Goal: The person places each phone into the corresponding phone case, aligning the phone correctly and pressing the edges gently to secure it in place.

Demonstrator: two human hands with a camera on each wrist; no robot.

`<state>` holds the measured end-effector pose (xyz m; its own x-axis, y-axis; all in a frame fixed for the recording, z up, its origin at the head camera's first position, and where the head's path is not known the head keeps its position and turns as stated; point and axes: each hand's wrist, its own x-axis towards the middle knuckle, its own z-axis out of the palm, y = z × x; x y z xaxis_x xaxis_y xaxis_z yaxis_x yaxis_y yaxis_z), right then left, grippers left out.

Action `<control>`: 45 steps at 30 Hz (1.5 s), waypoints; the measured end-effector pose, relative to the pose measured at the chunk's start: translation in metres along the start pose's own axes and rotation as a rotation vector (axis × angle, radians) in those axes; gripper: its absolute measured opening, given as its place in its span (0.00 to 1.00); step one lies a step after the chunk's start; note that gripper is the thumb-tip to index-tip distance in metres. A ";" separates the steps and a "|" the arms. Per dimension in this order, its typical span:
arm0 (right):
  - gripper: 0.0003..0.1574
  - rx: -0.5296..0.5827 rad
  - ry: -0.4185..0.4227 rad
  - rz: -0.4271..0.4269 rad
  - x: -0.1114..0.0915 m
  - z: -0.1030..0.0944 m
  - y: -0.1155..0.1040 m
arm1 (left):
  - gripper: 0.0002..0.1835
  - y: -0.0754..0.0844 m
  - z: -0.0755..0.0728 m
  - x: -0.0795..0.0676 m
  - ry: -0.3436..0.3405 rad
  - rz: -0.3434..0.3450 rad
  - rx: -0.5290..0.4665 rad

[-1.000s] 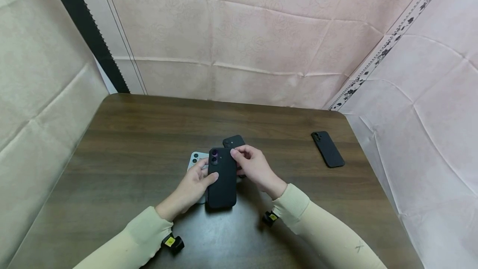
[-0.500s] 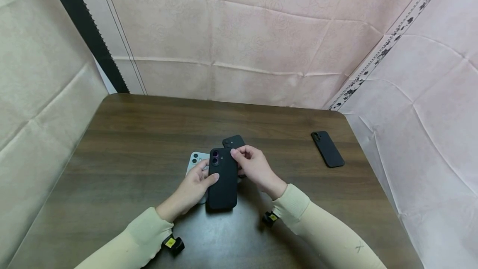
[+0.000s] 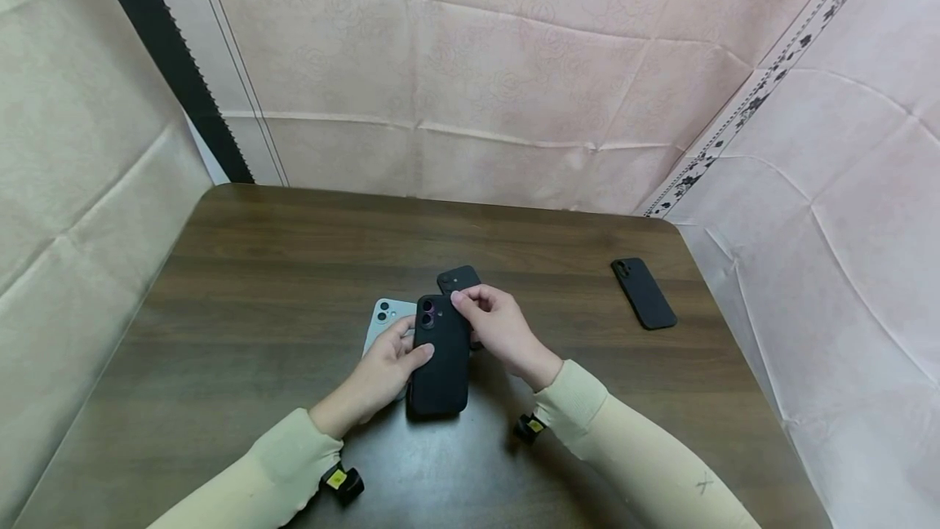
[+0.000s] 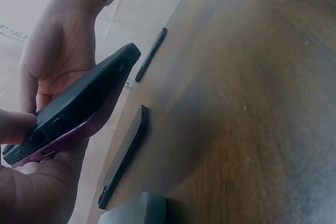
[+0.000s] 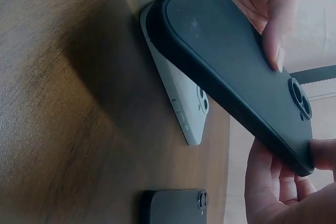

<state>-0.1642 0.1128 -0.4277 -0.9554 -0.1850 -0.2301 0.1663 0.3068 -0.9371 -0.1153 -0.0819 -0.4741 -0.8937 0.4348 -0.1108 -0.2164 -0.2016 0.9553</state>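
A phone in a black case [image 3: 444, 370] is held raised over the table, its camera side facing up. My left hand [image 3: 385, 362] grips it by the left edge, thumb on the back and fingers underneath. At the upper right corner, my right hand [image 3: 499, 325] pinches the case between thumb and fingers. The left wrist view shows the purple phone [image 4: 86, 128] along the underside, its edge standing a little out of the case. Partly hidden behind the left hand lies a light blue phone [image 5: 191, 103]. A dark phone [image 3: 459, 277] lies just beyond the right fingers.
Another black phone or case [image 3: 646, 294] lies toward the right side of the brown wooden table [image 3: 294, 243]. Pale cloth [image 3: 514, 80] hangs behind the table and at both sides. A small black device with a yellow mark [image 3: 341, 480] sits at the left cuff.
The cased phone has shifted slightly right and toward me, its top tilting a little to the right. Both hands keep the same grip, the left moving slightly along with it.
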 end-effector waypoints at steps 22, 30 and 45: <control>0.21 -0.017 -0.011 -0.005 0.000 0.002 -0.001 | 0.26 0.000 0.000 -0.001 -0.035 -0.006 0.024; 0.21 -0.063 0.011 -0.028 -0.001 0.005 -0.001 | 0.25 0.000 0.001 0.000 -0.020 -0.025 0.061; 0.19 -0.004 0.027 -0.052 0.002 -0.007 -0.007 | 0.25 0.002 0.004 0.000 0.031 -0.008 0.213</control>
<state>-0.1690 0.1166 -0.4195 -0.9690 -0.1752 -0.1740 0.1155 0.3009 -0.9466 -0.1139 -0.0793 -0.4707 -0.9048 0.4073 -0.1240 -0.1388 -0.0068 0.9903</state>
